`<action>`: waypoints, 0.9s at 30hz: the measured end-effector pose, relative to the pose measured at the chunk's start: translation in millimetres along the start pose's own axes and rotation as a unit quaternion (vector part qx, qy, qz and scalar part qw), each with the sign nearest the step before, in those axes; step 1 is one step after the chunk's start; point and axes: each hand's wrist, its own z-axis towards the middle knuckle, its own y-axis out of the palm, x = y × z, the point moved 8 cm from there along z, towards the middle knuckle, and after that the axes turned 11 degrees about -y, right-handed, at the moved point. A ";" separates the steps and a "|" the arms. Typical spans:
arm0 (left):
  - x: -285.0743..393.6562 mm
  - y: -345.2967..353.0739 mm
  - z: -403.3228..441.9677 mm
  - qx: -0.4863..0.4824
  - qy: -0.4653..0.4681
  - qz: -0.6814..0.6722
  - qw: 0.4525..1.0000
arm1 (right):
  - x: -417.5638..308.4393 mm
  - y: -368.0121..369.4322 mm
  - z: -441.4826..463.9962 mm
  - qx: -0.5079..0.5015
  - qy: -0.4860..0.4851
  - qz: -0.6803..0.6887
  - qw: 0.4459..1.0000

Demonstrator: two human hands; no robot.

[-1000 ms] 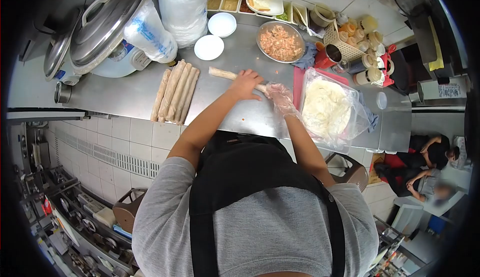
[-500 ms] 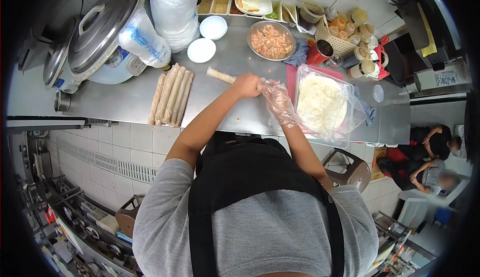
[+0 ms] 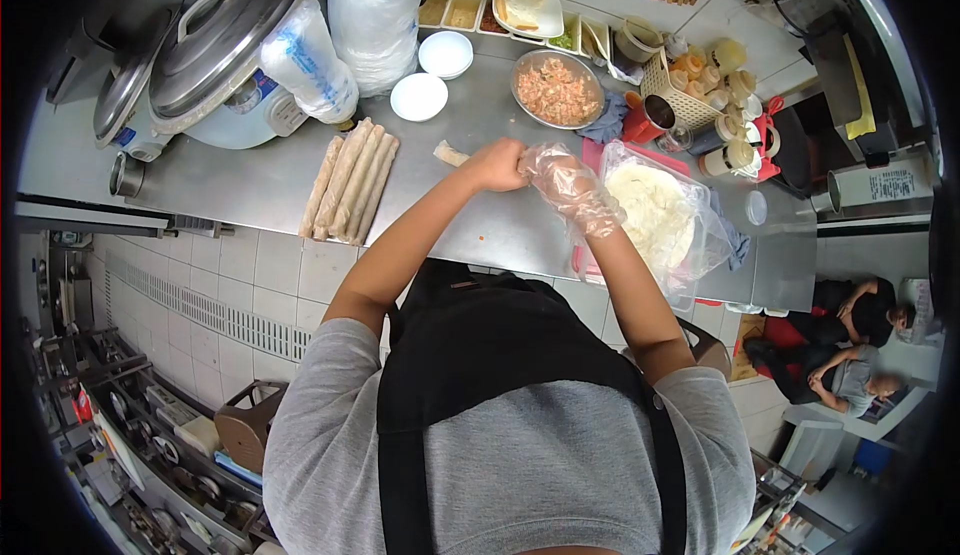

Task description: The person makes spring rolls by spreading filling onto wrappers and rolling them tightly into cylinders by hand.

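Note:
My left hand (image 3: 499, 166), bare, is closed round a pale roll in a clear wrapper (image 3: 451, 155), whose short end pokes out at the left. Pressed against that fist, my right hand (image 3: 562, 183) wears a loose clear plastic glove. Its fingers are closed at the roll's other end, which both hands hide. Left of them lie several similar wrapped rolls (image 3: 350, 183) side by side. Behind my hands stands a metal bowl of orange-pink chopped filling (image 3: 557, 89). A clear tub lined with plastic holds a white, creamy mass (image 3: 650, 210) beside my right forearm.
Two white bowls (image 3: 419, 98) stand behind the rolls. Large lidded pots (image 3: 235, 50) and bagged plastic goods (image 3: 375, 25) fill the back left. A red cup (image 3: 648, 119) and a basket of bottles (image 3: 690, 85) are at the back right. Two people (image 3: 850, 355) sit off to the right.
Less of the roll shows left of my left hand than before. My right hand and forearm have swung a little to the right. The whole view has shifted slightly.

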 end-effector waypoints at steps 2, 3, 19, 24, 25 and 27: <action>0.1 0.1 -1.9 0.012 0.000 0.018 1.000 | 3.5 -5.0 2.6 0.018 0.039 0.042 0.998; 3.3 -3.5 -3.6 0.014 -0.012 0.016 1.000 | 3.8 -11.5 5.2 0.038 0.080 0.084 0.993; 15.8 -18.7 -3.7 0.143 -0.046 0.018 0.988 | -40.0 -51.3 14.7 0.169 0.151 -0.005 0.974; 39.0 -36.9 -13.9 0.144 -0.024 -0.117 0.982 | -24.1 -70.0 17.7 0.221 0.148 0.153 0.952; 40.5 -38.2 -13.8 0.140 -0.028 -0.146 0.979 | -26.7 -74.3 19.6 0.221 0.148 0.153 0.952; 43.8 -36.9 -13.6 0.136 -0.019 -0.136 0.981 | -28.3 -76.4 19.4 0.206 0.149 0.156 0.955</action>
